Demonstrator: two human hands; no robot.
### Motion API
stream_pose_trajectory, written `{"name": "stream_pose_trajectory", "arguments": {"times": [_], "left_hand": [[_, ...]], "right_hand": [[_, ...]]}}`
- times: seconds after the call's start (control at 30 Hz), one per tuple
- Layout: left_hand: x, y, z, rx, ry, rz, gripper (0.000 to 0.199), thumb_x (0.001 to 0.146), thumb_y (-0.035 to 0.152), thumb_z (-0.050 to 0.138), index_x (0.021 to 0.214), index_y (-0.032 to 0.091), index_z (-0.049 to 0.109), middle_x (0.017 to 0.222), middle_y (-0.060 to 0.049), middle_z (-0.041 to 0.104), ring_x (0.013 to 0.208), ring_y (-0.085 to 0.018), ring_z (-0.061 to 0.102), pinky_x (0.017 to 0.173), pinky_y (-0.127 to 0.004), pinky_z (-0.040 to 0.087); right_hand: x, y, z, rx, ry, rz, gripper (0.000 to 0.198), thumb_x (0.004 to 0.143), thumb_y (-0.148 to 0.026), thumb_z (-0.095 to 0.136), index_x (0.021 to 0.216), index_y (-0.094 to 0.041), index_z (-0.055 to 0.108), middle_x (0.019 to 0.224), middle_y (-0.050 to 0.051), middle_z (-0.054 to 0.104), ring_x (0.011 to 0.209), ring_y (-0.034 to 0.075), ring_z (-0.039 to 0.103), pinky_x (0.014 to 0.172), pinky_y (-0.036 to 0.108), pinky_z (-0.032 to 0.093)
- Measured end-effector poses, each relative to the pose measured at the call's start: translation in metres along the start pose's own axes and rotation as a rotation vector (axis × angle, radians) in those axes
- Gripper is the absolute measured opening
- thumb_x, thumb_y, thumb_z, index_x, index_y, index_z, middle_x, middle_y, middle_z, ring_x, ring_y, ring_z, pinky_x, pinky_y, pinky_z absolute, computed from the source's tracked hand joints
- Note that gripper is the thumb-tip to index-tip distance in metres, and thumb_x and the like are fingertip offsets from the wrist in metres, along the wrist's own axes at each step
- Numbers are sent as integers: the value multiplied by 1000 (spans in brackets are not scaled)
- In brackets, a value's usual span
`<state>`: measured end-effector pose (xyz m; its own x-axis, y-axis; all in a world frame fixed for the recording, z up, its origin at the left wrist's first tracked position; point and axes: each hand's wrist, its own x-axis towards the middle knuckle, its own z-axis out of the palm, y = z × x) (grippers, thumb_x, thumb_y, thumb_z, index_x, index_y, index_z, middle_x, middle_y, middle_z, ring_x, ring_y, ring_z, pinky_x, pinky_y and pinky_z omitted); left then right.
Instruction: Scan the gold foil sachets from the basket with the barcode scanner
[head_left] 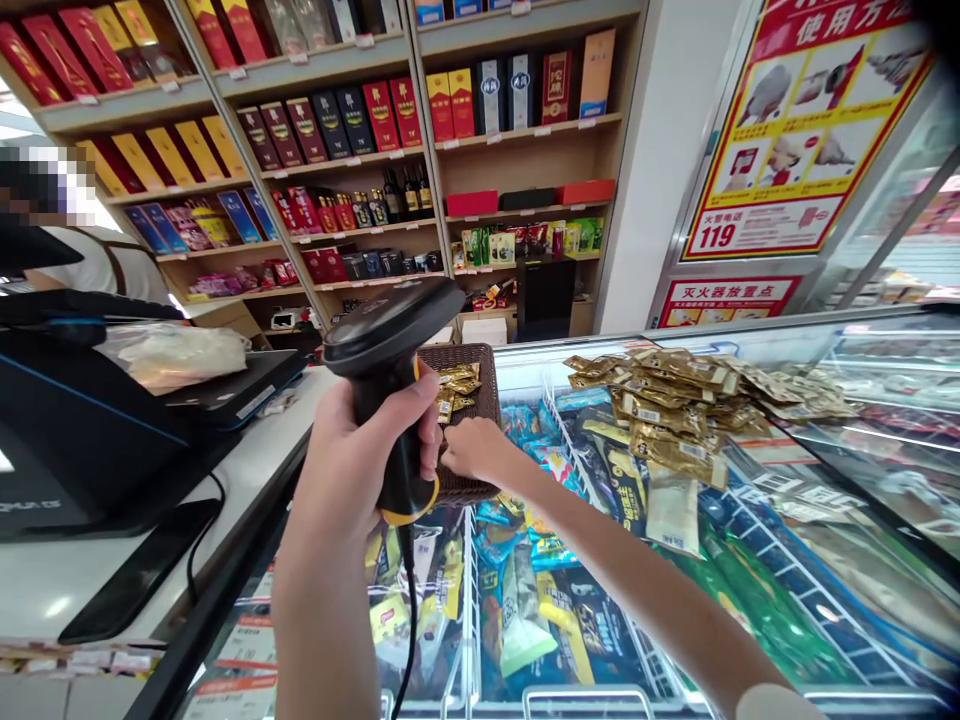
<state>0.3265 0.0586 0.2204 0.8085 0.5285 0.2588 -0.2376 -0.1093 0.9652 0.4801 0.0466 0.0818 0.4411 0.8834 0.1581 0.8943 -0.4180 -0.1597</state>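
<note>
My left hand (pixel 367 440) is wrapped round the handle of a black and yellow barcode scanner (pixel 394 325), held upright with its cable hanging down. Just behind it, my right hand (pixel 474 450) reaches into a brown woven basket (pixel 487 375), fingers curled together; whatever they hold, if anything, is hidden. Small gold packets (pixel 459 382) lie in the basket beside that hand. To the right, a pile of similar gold packets (pixel 675 400) is spread on the glass freezer top (pixel 525 358).
Bagged ice creams (pixel 585 610) fill wire compartments under the glass. On the left stand a counter (pixel 247 510), a black checkout terminal (pixel 82 420) and a plastic bag (pixel 180 355). A person (pixel 112 265) is behind it. Shelves (pixel 517 145) of boxed bottles line the back.
</note>
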Motion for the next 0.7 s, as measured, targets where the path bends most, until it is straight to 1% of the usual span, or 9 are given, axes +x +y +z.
{"name": "stream_pose_trajectory", "arguments": {"times": [0.07,0.13,0.17,0.23,0.27,0.33,0.4,0.53,0.7], "left_hand": [[3,-1,-5,-3,-22,-19,20,74,32,72,84,20,60,53,4,53,41,-10,48,39,-21,38],[5,-1,-9,-15,-29,-42,22,74,33,73,85,19,60,54,4,53,41,-11,48,39,-21,38],[5,-1,-11,-24,-28,-52,24,73,34,74,84,19,60,54,4,53,41,-11,48,39,-22,38],[6,-2,-13,-39,-30,-60,25,72,35,75,84,18,59,53,4,53,42,-11,48,38,-22,38],[7,-3,-13,-43,-31,-62,26,72,35,75,84,18,59,54,4,53,42,-11,48,38,-22,38],[7,-4,-11,-34,-46,-64,26,73,36,75,84,19,59,55,4,54,43,-11,49,39,-22,39],[8,-6,-9,-14,-75,-68,26,75,37,75,84,19,58,56,4,55,44,-11,49,40,-22,40],[10,-11,0,11,-137,-103,26,76,38,74,79,19,56,55,4,54,43,-11,49,41,-22,42],[16,-22,14,15,-151,-154,26,78,39,71,77,19,54,55,5,52,42,-9,48,39,-21,40]], "right_hand": [[-9,11,-18,202,100,78,27,93,-27,46,98,-12,67,83,15,73,73,25,71,65,31,52],[-24,27,-39,543,212,129,30,97,-35,42,103,-14,63,65,7,69,51,19,65,52,27,48],[-33,36,-50,721,277,136,31,96,-40,45,102,-15,62,59,4,66,45,17,61,48,26,47],[-52,56,-70,982,452,129,33,86,-48,60,96,-16,62,58,2,66,45,17,61,48,26,48],[-59,66,-78,1051,547,135,34,80,-48,67,91,-16,63,61,3,67,49,17,63,49,26,49],[-70,84,-89,1092,700,167,35,72,-47,76,83,-15,66,62,4,68,51,17,62,47,25,48],[-74,100,-94,1069,794,236,36,70,-47,77,81,-14,69,57,3,65,47,15,57,43,24,43],[-72,120,-95,1045,901,331,38,70,-49,76,81,-13,70,55,2,63,44,12,52,43,24,41],[-74,132,-101,1026,1009,365,42,65,-53,77,74,-13,68,51,1,59,43,11,48,43,24,39]]}}
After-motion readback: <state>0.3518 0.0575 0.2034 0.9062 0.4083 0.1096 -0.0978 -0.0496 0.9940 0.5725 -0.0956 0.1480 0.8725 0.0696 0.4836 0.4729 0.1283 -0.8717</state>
